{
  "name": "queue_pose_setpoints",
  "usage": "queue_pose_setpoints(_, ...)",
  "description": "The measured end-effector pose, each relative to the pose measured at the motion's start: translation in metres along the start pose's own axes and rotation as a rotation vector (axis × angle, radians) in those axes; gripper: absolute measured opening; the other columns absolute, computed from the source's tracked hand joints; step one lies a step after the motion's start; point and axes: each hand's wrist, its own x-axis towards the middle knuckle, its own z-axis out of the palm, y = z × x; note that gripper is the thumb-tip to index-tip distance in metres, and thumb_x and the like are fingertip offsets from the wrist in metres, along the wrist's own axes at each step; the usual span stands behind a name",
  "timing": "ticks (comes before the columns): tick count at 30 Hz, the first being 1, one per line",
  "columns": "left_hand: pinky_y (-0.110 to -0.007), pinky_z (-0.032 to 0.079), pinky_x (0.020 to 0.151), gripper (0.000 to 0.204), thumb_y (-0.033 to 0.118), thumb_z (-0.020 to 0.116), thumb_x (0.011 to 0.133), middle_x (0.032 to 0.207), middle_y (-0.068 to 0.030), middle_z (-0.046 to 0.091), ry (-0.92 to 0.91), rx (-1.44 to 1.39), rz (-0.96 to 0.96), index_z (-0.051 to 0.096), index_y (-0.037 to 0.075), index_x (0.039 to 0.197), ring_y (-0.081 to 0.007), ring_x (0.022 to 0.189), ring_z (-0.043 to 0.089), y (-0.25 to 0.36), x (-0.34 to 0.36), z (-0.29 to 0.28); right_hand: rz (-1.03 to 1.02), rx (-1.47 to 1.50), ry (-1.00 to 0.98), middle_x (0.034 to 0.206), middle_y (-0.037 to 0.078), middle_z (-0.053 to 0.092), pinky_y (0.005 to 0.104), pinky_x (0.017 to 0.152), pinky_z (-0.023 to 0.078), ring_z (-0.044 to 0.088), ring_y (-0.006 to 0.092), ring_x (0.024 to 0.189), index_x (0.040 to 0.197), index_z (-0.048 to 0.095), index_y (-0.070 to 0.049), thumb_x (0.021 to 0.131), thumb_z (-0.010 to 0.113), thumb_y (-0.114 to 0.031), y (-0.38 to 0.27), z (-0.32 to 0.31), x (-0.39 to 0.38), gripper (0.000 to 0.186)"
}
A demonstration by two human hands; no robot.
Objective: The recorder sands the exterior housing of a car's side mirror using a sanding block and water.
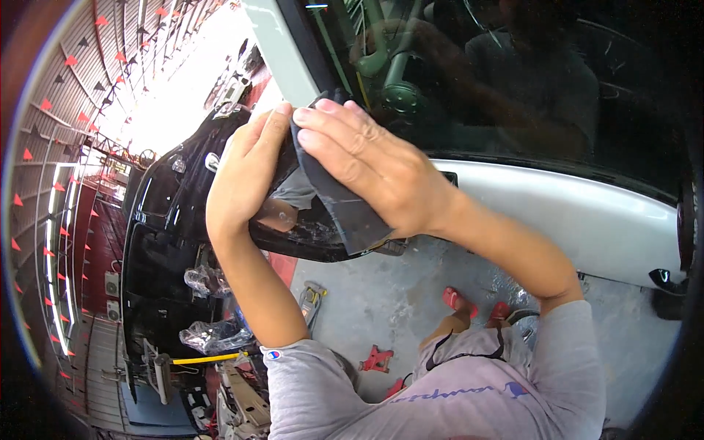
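Note:
My left hand (242, 165) is cupped along the outer side of a car's black side mirror (312, 227), fingers together and pointing up; its palm is hidden. My right hand (370, 158) lies over a thin dark grey sheet (350, 220), fingers stretched along it and thumb out of sight. The sheet, creased and cloth- or paper-like, covers the inner part of the mirror, and its lower corner hangs past my palm. Fingertips of both hands nearly meet at the top. Reflected in the mirror's glossy face are a grey sleeve and an arm.
A white car door (557, 209) with a dark window (513, 81) stands at right. At left is a black car (158, 238), with plastic-wrapped parts (216, 336) nearby. A red jack stand (376, 359) and a floor jack (312, 301) are on the grey floor (396, 301).

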Motion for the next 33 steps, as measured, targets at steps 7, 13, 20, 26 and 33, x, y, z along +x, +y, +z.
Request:
queue_pose_setpoints(7,-0.037,0.049,0.085,0.051,0.039,0.047,0.108,0.093,-0.0195,0.072,-0.062,0.013,0.034,0.068,-0.007,0.107,-0.0265,0.089,0.067,-0.019,0.008,0.006,-0.146,-0.193,-0.219,0.14,0.026,0.058,0.0513,0.11,0.046,0.059,0.042,0.129,0.133,0.057,0.008,0.089,0.059,-0.017,0.007,-0.035,0.021,0.051)
queue_pose_setpoints(13,-0.038,0.048,0.092,0.05,0.039,0.047,0.107,0.109,-0.0241,0.071,-0.043,0.046,0.087,0.069,-0.006,0.112,-0.0326,0.101,0.067,-0.024,0.008,0.009,-0.154,-0.194,-0.274,0.138,0.019,0.061,0.048,0.112,0.045,0.06,0.0345,0.13,0.132,0.059,0.005,0.086,0.058,-0.018,0.008,-0.045,0.02,0.051)
queue_pose_setpoints(20,-0.029,0.047,0.089,0.05,0.038,0.046,0.109,0.099,-0.0073,0.071,-0.048,0.081,0.035,0.068,-0.007,0.113,-0.0131,0.094,0.061,-0.025,0.004,0.003,0.116,-0.061,-0.036,0.151,0.03,0.046,0.0546,0.118,0.036,0.048,0.044,0.14,0.145,0.046,0.01,0.088,0.059,-0.022,-0.012,-0.005,-0.026,0.066)
queue_pose_setpoints(26,-0.026,0.042,0.079,0.049,0.04,0.049,0.108,0.096,-0.0025,0.067,-0.082,0.057,-0.056,0.071,-0.004,0.113,-0.0104,0.083,0.05,-0.007,0.001,-0.002,0.194,0.028,0.072,0.154,0.031,0.041,0.0557,0.119,0.033,0.042,0.0446,0.144,0.149,0.039,0.012,0.091,0.064,-0.028,-0.023,0.007,-0.014,0.074)
queue_pose_setpoints(33,-0.03,0.047,0.08,0.045,0.035,0.048,0.109,0.086,-0.0073,0.067,-0.046,0.083,-0.014,0.069,-0.005,0.11,-0.0127,0.083,0.057,-0.001,0.007,0.006,0.343,0.068,0.184,0.155,0.033,0.038,0.0565,0.12,0.03,0.04,0.0462,0.145,0.15,0.037,0.012,0.087,0.067,-0.03,-0.033,0.021,-0.057,0.082)
